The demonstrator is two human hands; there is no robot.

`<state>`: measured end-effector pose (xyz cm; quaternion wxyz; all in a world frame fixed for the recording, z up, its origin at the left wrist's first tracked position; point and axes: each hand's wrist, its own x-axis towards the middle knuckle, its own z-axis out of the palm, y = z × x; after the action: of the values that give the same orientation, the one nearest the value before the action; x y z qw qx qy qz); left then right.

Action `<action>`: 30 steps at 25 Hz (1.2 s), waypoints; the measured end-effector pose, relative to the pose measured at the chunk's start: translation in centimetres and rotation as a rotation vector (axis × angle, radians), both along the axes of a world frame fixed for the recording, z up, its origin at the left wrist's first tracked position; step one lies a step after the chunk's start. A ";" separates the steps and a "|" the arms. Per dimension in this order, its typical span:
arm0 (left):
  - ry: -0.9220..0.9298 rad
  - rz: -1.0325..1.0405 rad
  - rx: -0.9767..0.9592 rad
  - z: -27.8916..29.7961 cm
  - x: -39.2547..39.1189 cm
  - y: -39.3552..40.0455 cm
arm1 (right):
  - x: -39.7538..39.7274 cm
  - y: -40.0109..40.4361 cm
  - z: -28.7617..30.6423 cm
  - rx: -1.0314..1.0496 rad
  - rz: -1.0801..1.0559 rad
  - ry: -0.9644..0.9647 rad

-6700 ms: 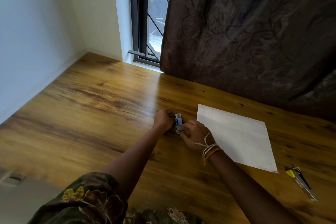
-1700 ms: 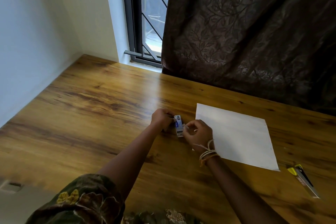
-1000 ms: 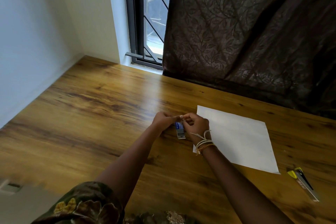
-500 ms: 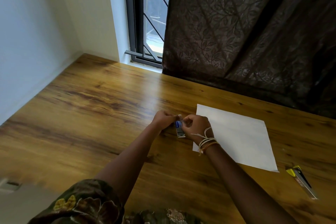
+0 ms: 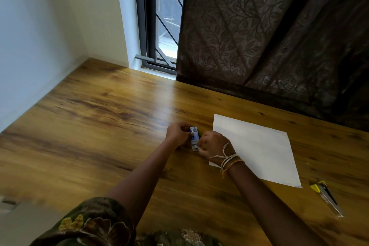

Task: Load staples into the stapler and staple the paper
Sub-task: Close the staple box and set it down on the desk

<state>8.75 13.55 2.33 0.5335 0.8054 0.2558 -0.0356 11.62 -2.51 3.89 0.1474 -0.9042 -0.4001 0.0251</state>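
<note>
A small blue and white staple box (image 5: 194, 138) lies on the wooden table (image 5: 103, 126) between my two hands. My left hand (image 5: 177, 133) grips its left side with curled fingers. My right hand (image 5: 212, 145) has its fingers curled at the box's near end; what they pinch is hidden. The white sheet of paper (image 5: 257, 147) lies flat just right of my right hand, its near left corner under my wrist. A yellow, black and silver stapler (image 5: 327, 197) lies apart on the table at the far right, untouched.
A dark patterned curtain (image 5: 269, 32) hangs along the table's far edge. A barred window (image 5: 159, 26) and white walls close the far left corner. Bare wood stretches to the left of my hands.
My right hand has slid from the box's top down to its near end, uncovering more of the blue and white box. My left hand stays on the box's left side.
</note>
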 end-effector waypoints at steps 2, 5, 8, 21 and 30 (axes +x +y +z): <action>0.001 -0.001 0.012 -0.1 0.1 0.1 | -0.1 0.0 -0.1 -0.013 0.023 -0.031; 0.010 -0.002 0.020 -0.2 0.2 0.1 | -0.3 -0.1 -0.1 -0.022 0.042 -0.081; 0.011 -0.006 0.023 -0.2 0.2 0.1 | -0.4 -0.1 0.0 -0.035 0.060 -0.115; 0.022 -0.017 0.033 -0.2 0.3 0.2 | -0.6 -0.2 -0.6 -0.040 0.074 -0.096; 0.038 -0.006 0.030 -0.3 0.5 0.2 | -1.8 -1.0 -0.8 0.146 0.031 -0.092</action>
<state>9.21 13.72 2.08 0.5162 0.8133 0.2640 -0.0485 9.82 -3.49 3.06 0.1940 -0.8849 -0.4212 -0.0433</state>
